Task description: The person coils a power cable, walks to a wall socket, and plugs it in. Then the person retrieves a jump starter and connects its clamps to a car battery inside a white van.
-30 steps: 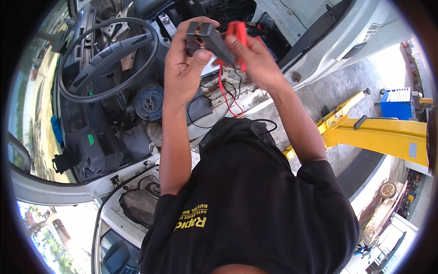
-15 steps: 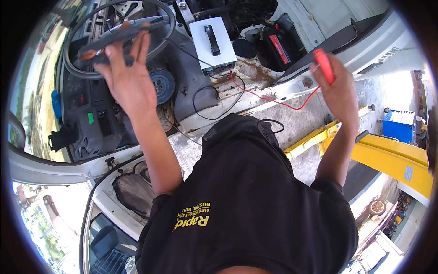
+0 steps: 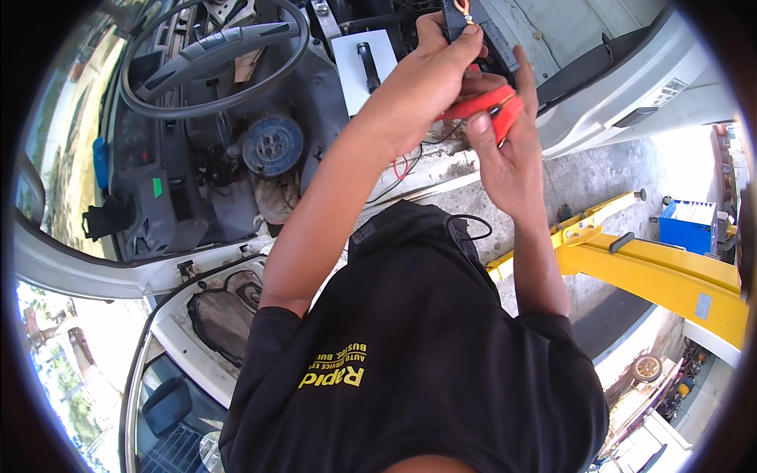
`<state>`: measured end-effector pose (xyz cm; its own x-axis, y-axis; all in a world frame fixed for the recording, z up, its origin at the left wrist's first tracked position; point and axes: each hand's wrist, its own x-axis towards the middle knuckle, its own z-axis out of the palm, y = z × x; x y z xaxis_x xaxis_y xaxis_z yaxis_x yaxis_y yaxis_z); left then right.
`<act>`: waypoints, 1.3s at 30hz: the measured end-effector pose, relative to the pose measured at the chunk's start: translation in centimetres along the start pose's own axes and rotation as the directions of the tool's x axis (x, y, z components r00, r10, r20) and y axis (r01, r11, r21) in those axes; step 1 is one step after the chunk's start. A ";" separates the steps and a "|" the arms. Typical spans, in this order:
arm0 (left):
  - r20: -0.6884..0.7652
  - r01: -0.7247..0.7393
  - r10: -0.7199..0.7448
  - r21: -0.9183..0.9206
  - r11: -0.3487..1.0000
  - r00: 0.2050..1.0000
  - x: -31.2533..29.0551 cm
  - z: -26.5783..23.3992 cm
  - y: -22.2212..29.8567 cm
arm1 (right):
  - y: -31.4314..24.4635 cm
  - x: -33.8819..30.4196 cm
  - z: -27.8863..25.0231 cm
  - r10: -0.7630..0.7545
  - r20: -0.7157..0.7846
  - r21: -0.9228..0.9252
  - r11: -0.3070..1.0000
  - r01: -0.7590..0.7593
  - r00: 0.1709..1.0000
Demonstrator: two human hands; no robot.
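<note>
Both of my hands are together over the engine bay. My left hand (image 3: 438,75) is closed on a dark grey slab-like piece (image 3: 490,46), its thumb beside a small orange looped part with a metal end (image 3: 465,11). My right hand (image 3: 511,154) grips a red cable clamp (image 3: 503,102) between thumb and palm. Its raised fingers reach the slab's edge. The clamp's far end passes close under the left fingers; whether they touch it is unclear. Partly behind my left forearm stands a white box with a black handle (image 3: 347,67). A piece of red wire (image 3: 401,167) shows below the forearm.
A steering wheel (image 3: 132,67) and a round blue-grey part (image 3: 273,147) lie to the left. The white body edge (image 3: 599,134) curves along the right. Yellow lift arms (image 3: 654,272) and a blue bin (image 3: 688,229) stand on the floor at right.
My left hand has swung right from over the steering wheel, bringing the dark slab along. My right hand has moved left and up with the red clamp. The battery seen before is now mostly covered.
</note>
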<state>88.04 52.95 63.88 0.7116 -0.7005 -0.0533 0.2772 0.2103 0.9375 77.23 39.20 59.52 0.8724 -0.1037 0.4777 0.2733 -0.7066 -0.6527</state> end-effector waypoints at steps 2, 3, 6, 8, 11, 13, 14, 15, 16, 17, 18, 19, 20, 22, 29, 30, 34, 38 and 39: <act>-0.023 -0.059 0.061 0.085 0.995 0.998 -0.3 0.1 -0.5 | 0.7 0.0 0.7 0.012 -0.110 -0.090 0.996 -0.022 0.994; 0.009 -0.151 0.151 0.106 0.983 0.988 0.2 -0.4 -1.6 | 0.6 0.3 1.4 0.023 -0.162 -0.122 0.992 -0.044 0.987; 0.039 -0.276 0.274 0.092 0.957 0.961 1.7 -1.3 -2.8 | -0.2 1.3 2.9 -0.022 -0.135 -0.049 0.999 0.016 0.991; -0.009 -0.250 0.250 -0.028 0.968 0.968 1.3 -1.8 -2.4 | -0.6 1.9 2.7 -0.133 -0.117 -0.028 0.991 0.131 0.984; -0.204 -0.293 0.294 0.036 0.955 0.934 0.9 -2.6 -1.8 | -0.9 2.9 0.7 -0.159 -0.004 0.106 0.982 0.158 0.987; -0.226 -0.307 0.287 -0.058 0.950 0.931 1.0 -4.9 -2.1 | 0.1 3.7 0.7 -0.053 -0.174 0.366 0.923 0.115 0.983; -0.081 -0.428 0.421 -0.148 0.891 0.904 0.7 -5.3 -2.1 | -0.4 3.7 0.4 0.113 -0.148 0.527 0.850 -0.018 0.982; 0.050 -0.448 0.456 -0.120 0.886 0.889 0.2 -5.3 -1.7 | -1.0 3.8 -0.1 0.274 -0.091 0.667 0.731 -0.146 0.957; 0.181 -0.470 0.479 -0.095 0.878 0.859 -0.4 -5.3 -1.1 | -0.5 4.6 -0.5 0.225 0.033 0.527 0.824 -0.208 0.974; 0.309 -0.494 0.490 -0.073 0.867 0.815 -0.7 -5.2 -0.8 | 0.4 5.0 -0.8 0.161 0.184 0.521 0.820 -0.235 0.970; 0.353 -0.633 0.635 -0.140 0.762 0.687 1.2 -5.7 -1.9 | 0.9 5.4 -0.8 0.087 0.333 0.511 0.820 -0.257 0.939; 0.391 -0.732 0.753 -0.236 0.639 0.530 2.8 -4.6 -1.9 | 1.8 5.8 -1.0 0.023 0.466 0.492 0.824 -0.280 0.884; 0.389 -0.694 0.721 -0.239 0.680 0.573 2.2 -4.9 -1.9 | 3.7 5.5 0.1 -0.223 0.359 0.630 0.774 -0.059 0.906; 0.443 -0.652 0.689 -0.262 0.711 0.573 1.9 -5.3 -0.7 | 2.6 5.3 0.6 -0.166 0.389 0.623 0.772 -0.127 0.906; 0.057 -0.825 0.831 -0.103 0.556 0.553 0.0 -4.2 -2.6 | -0.3 4.1 4.7 -0.189 0.318 0.659 0.748 -0.074 0.929; 0.058 -0.834 0.836 -0.061 0.549 0.546 -0.1 -4.5 -2.9 | -0.2 4.1 4.6 -0.100 0.412 0.649 0.730 -0.215 0.906; -0.091 -0.887 0.882 -0.057 0.459 0.462 -0.6 -6.6 -3.9 | 2.2 5.9 4.6 -0.219 0.333 0.294 0.948 0.120 0.917; -0.171 -0.744 0.736 -0.317 0.589 0.655 -4.2 -8.8 -5.4 | 10.9 10.7 3.7 -0.120 0.181 -0.051 0.990 0.132 0.976; -0.179 -0.711 0.694 -0.301 0.636 0.697 -4.7 -9.1 -6.4 | 13.3 12.5 3.4 -0.079 0.091 -0.125 0.988 0.090 0.993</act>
<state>88.78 61.06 55.02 0.8039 -0.2204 0.5525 -0.1350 0.8369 0.5304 93.15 30.90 54.81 0.8813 0.0164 0.4723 0.2981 -0.7947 -0.5287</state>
